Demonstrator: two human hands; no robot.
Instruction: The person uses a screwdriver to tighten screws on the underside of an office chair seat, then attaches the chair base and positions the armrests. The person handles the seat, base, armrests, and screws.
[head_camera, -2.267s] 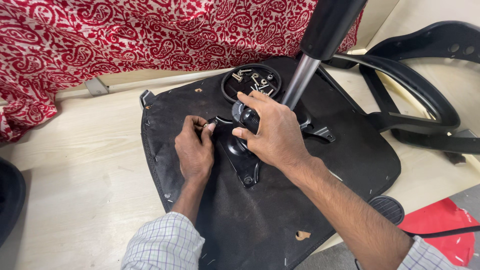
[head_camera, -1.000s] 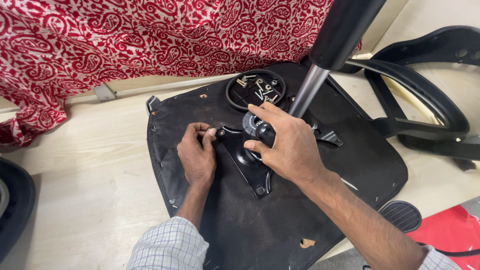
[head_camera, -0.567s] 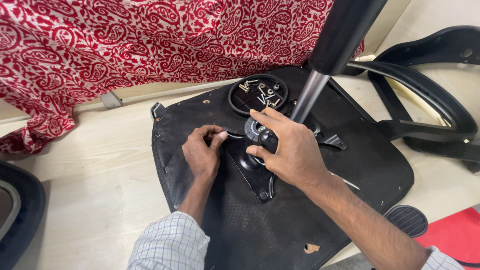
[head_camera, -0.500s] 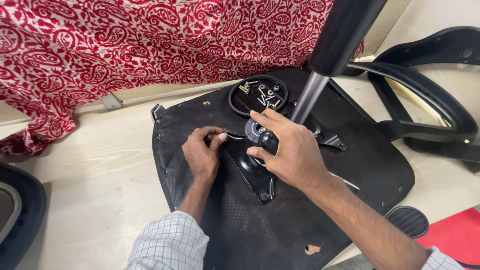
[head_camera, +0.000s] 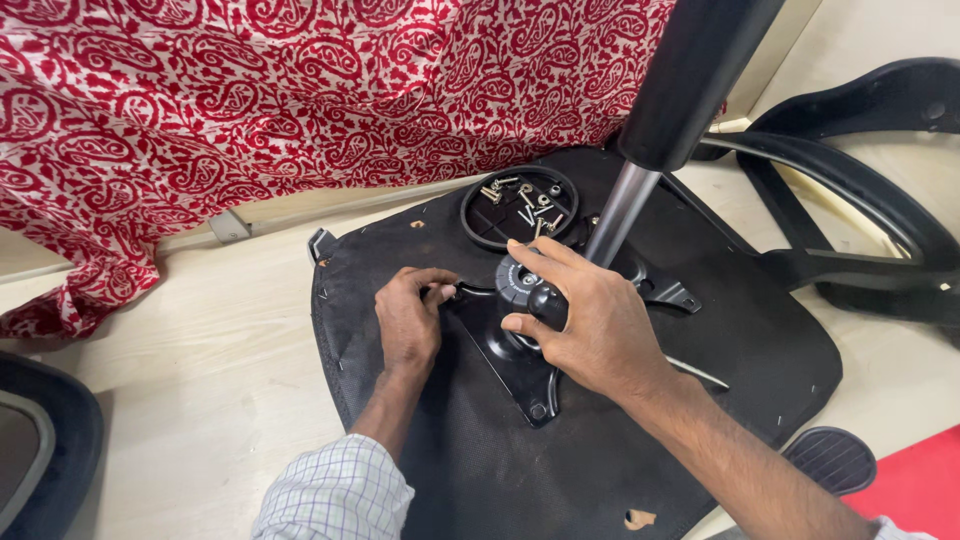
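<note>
Hands on black metal chair mechanism plate (head_camera: 520, 365), upturned seat.
Right hand (head_camera: 585, 325) clamps black round knob (head_camera: 522, 285); left hand (head_camera: 410, 318) pinches plate's near corner; plate looks stiff, heavy.

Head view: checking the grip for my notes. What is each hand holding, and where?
The right hand grips the round black knob on the chair mechanism plate. The left hand pinches something small at the plate's corner; unclear what.
</note>
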